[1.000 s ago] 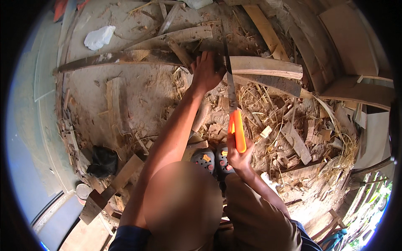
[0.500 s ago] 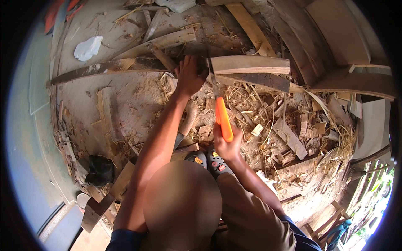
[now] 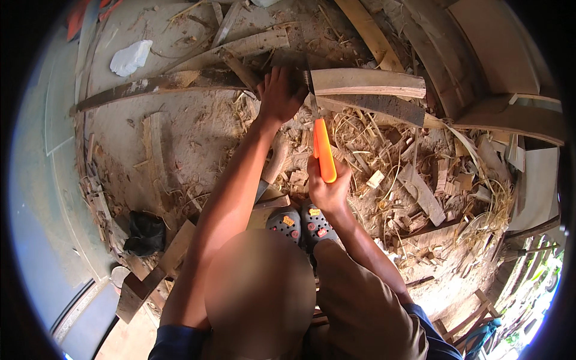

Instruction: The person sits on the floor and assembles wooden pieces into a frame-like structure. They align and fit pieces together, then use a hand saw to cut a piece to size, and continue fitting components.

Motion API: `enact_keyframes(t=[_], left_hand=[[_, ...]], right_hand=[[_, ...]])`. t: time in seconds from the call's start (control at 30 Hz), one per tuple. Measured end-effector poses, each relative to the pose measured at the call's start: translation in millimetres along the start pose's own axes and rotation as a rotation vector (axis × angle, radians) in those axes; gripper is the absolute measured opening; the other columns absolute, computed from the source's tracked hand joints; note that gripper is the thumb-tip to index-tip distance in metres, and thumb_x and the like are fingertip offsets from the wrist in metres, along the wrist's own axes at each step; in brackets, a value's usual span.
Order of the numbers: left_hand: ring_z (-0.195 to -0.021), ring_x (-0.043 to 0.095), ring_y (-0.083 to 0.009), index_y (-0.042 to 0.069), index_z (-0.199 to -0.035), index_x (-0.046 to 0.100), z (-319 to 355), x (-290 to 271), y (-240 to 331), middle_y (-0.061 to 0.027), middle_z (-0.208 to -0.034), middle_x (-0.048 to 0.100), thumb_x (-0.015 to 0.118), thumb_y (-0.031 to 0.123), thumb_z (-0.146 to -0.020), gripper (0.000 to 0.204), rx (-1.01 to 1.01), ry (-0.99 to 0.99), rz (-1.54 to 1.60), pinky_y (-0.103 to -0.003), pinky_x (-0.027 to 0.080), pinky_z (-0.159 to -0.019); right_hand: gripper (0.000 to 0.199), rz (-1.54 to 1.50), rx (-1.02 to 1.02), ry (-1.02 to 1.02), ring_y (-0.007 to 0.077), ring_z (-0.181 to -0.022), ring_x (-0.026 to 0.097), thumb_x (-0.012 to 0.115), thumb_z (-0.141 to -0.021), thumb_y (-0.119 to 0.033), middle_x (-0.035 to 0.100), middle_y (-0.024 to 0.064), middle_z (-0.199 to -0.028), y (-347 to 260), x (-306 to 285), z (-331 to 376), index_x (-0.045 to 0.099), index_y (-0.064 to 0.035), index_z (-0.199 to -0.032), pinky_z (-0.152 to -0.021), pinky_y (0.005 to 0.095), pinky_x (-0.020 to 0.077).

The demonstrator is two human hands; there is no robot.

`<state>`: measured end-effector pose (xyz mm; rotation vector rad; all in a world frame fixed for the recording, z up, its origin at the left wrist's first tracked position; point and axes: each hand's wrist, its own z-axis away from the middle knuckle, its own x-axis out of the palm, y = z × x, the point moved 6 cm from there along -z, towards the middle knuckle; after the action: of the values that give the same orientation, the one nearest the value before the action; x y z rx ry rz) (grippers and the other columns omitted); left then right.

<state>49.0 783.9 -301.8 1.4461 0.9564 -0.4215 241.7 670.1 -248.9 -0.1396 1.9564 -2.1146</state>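
In my right hand (image 3: 330, 189) is the orange handle of a handsaw (image 3: 324, 150), fingers wrapped round it. Its thin dark blade runs away from me across a wooden plank (image 3: 366, 81), just right of my left hand (image 3: 282, 99). That left hand presses down over the plank's dark part, fingers curled on it and their tips partly in shadow. Beneath the plank, a longer dark board (image 3: 153, 85) reaches out to the left. Another dark-faced piece (image 3: 390, 108) sticks out under the plank at the right. The far end of the blade is hard to make out.
Wood shavings and offcuts (image 3: 420, 192) litter the ground at the right. Large boards (image 3: 498, 45) stand at the far right. A white crumpled bag (image 3: 130, 58) and a black bag (image 3: 145, 233) lie at the left. My shoes (image 3: 303, 228) are close below the saw.
My right hand has pushed the saw a little away from me across the plank. My left hand remains on the wood. The whole view has shifted slightly.
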Motion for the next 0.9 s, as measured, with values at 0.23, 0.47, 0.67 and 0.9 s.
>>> enact_keyframes(t=[0.23,0.47,0.67,0.9], left_hand=[[-0.121,0.047,-0.0397,0.007,-0.127,0.054,1,-3,9,-0.0172,-0.126,0.05,0.066,0.033,-0.081,0.054,-0.027,-0.009,0.051,-0.057,0.033,-0.102],[-0.12,0.047,-0.0396,0.006,-0.125,0.054,4,3,6,-0.0176,-0.126,0.05,0.066,0.033,-0.082,0.052,-0.023,-0.013,-0.005,-0.056,0.034,-0.101],[-0.12,0.047,-0.0393,0.006,-0.126,0.054,3,-2,12,-0.0173,-0.126,0.05,0.067,0.033,-0.082,0.053,-0.032,-0.014,0.008,-0.055,0.034,-0.102],[-0.12,0.047,-0.0395,0.005,-0.127,0.053,2,-2,4,-0.0178,-0.125,0.05,0.067,0.031,-0.081,0.054,-0.016,0.004,-0.009,-0.056,0.034,-0.1]], right_hand=[[0.027,0.082,-0.123,-0.016,0.0087,-0.048,0.05,0.062,-0.091,-0.018,0.051,0.0017,-0.055,6,-26,40,0.055,-0.0011,-0.07,-0.045,0.0273,0.0398],[0.017,0.053,-0.002,-0.005,0.0074,-0.053,0.051,0.06,-0.086,-0.009,0.055,0.0028,-0.059,5,-12,11,0.058,0.0009,-0.073,-0.049,0.0276,0.0436],[0.02,0.043,-0.011,-0.009,0.007,-0.053,0.049,0.061,-0.088,-0.009,0.054,0.0017,-0.058,2,-24,27,0.057,0.0005,-0.071,-0.048,0.0278,0.0415],[0.02,0.152,-0.116,-0.046,0.0082,-0.05,0.051,0.06,-0.085,-0.009,0.053,0.0008,-0.055,-7,-16,31,0.056,-0.0001,-0.067,-0.047,0.0286,0.0417]])
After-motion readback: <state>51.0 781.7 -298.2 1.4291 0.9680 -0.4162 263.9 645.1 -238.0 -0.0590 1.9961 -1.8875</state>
